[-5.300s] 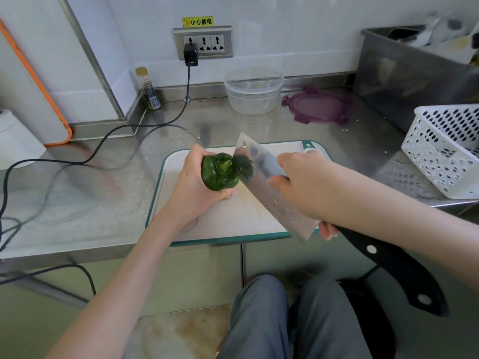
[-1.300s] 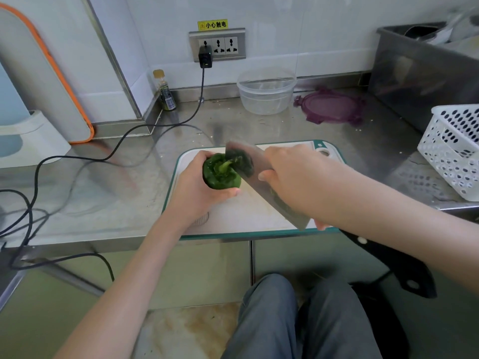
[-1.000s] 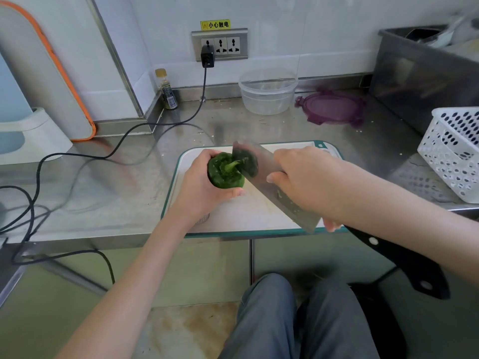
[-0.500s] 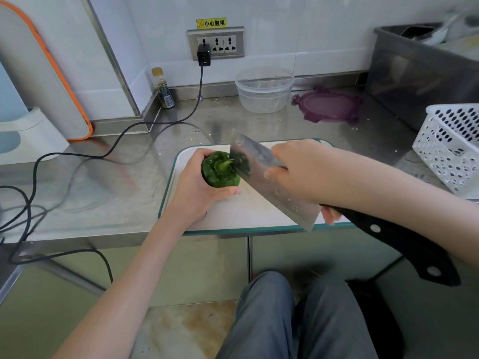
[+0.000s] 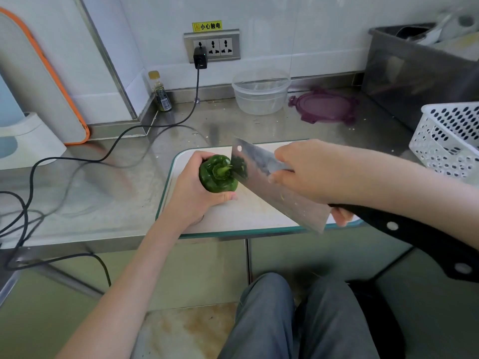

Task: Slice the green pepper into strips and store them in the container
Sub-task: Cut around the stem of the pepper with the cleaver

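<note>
We see white tiled walls [image 5: 298, 27] behind a steel tabletop [image 5: 108, 177], a socket [image 5: 212, 45] above it.

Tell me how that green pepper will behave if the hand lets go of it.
The green pepper looks rounded and glossy, so it would probably roll or rock on the cutting board. Its skin may be slippery under the cleaver. It is likely hollow, so light for its size.

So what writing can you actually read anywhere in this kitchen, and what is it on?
"小心触电": black characters on the yellow warning sticker, stuck on the white wall just above the grey three-socket outlet panel.
Dark label on the small glass bottle with a yellow cap: too small and blurred to read.
</note>
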The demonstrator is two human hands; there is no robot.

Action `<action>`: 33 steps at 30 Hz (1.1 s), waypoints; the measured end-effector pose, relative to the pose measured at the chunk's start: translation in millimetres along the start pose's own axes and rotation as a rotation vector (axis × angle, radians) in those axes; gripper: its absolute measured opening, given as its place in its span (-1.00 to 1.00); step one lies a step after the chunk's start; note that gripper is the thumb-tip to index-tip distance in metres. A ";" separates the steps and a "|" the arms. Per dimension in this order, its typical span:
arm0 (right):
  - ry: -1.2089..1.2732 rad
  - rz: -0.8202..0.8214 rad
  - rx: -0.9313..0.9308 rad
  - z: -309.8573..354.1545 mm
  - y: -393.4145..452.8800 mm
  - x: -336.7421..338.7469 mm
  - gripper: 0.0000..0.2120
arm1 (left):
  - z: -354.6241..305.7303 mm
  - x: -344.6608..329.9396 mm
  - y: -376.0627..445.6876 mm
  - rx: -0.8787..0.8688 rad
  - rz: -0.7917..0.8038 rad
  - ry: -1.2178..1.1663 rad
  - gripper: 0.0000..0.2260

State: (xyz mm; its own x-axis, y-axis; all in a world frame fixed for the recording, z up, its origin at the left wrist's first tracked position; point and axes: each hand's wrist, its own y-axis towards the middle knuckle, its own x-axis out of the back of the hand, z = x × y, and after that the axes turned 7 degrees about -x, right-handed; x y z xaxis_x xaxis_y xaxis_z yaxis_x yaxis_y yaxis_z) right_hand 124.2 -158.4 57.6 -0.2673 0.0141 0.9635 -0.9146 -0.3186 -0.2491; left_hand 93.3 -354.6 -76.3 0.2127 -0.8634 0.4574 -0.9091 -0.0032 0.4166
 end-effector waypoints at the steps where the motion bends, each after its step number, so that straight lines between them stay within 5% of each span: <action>1: -0.022 -0.006 -0.004 -1.6 -2.6 3.0 -0.63 | 1.2 0.7 -0.6 0.001 -0.003 -0.016 -0.38; 6: -0.013 -0.102 -0.002 -1.3 -4.0 13.2 -0.60 | 5.2 0.8 -1.7 0.014 -0.003 -0.046 -0.37; 14: -0.011 -0.026 0.001 8.0 5.1 6.3 -0.61 | 3.9 -0.2 -2.2 -0.006 -0.012 -0.027 -0.35; 20: -0.068 -0.151 0.029 8.0 1.5 -13.2 -0.83 | 3.5 -0.6 -1.0 -0.023 0.005 -0.001 -0.36; 28: -0.071 -0.049 0.042 11.3 11.1 -7.5 -0.67 | 8.2 -0.7 -0.3 0.005 -0.012 -0.013 -0.35; 33: 0.030 -0.028 0.018 15.4 13.6 -7.3 -0.78 | 7.1 -1.3 0.6 0.028 -0.019 -0.013 -0.36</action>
State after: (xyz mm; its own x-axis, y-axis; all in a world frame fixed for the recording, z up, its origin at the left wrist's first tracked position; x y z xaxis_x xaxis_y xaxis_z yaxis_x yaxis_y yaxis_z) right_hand 118.4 -177.5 48.7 -0.2505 0.0514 0.9668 -0.9163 -0.3349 -0.2196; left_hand 90.0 -357.0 -82.3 0.2261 -0.8693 0.4395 -0.9146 -0.0341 0.4030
